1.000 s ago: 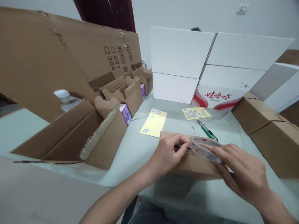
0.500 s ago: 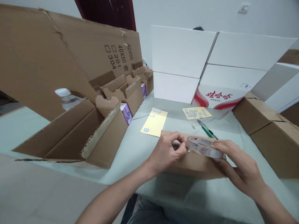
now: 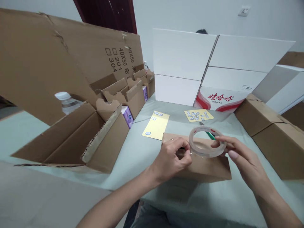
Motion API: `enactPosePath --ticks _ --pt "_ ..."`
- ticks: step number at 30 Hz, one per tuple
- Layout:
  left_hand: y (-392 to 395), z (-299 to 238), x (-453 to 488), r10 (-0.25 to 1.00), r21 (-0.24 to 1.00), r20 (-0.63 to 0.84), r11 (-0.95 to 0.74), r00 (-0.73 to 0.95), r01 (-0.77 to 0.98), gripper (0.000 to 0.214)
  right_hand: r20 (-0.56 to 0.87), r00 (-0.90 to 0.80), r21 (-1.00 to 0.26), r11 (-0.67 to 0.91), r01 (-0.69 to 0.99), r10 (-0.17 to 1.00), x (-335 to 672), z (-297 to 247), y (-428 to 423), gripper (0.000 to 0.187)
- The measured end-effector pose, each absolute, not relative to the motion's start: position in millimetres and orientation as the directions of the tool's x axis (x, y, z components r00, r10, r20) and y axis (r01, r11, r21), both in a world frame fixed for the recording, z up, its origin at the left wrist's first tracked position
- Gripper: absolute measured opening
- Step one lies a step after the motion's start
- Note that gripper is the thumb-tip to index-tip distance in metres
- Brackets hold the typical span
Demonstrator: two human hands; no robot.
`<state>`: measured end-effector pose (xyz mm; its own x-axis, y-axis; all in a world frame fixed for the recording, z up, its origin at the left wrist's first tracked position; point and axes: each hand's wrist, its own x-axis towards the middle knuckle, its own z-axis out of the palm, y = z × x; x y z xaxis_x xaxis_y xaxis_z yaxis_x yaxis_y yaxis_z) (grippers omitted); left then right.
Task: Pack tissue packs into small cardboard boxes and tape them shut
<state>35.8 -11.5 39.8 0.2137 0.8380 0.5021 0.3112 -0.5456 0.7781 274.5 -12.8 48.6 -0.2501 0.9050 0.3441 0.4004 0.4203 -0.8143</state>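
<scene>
A roll of clear tape (image 3: 206, 153) is held above a small brown cardboard box (image 3: 206, 171), its ring tilted so that its round opening shows. My right hand (image 3: 245, 164) grips the roll at its right side between fingers and thumb. At the box's left part, my left hand (image 3: 169, 160) is closed in a pinch on the tape's loose end. A short shiny stretch shows between that pinch and the roll. The clear strip itself is hard to make out. Behind the roll lies a green utility knife (image 3: 210, 135), partly hidden by it.
Two yellow sheets with small stickers, one left (image 3: 155, 126) and one farther right (image 3: 199, 117), lie on the cloth-covered table (image 3: 133, 148). Open cardboard boxes (image 3: 106, 139) line the left side. A brown carton (image 3: 275, 133) stands right, and white panels (image 3: 178, 90) at the back.
My right hand has turned the tape roll from nearly flat to tilted up and lifted it slightly. My left hand keeps its pinch at almost the same spot.
</scene>
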Motion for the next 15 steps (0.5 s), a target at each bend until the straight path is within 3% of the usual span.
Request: enactPosePath --ticks 3,6,15 --pt "-12 43 34 0.849 0.786 0.475 -0.528 0.232 0.322 0.008 0.283 -0.167 -0.929 0.313 0.196 0.944 269 50 -5 0.019" --pt "-12 47 32 0.856 0.792 0.441 -0.513 0.270 0.331 0.005 0.236 -0.145 -0.965 0.250 0.082 0.961 262 48 1 0.020" --pt "-9 44 30 0.850 0.782 0.407 -0.514 0.334 0.354 0.011 0.192 -0.037 -0.981 0.191 -0.034 0.981 255 43 -4 0.023"
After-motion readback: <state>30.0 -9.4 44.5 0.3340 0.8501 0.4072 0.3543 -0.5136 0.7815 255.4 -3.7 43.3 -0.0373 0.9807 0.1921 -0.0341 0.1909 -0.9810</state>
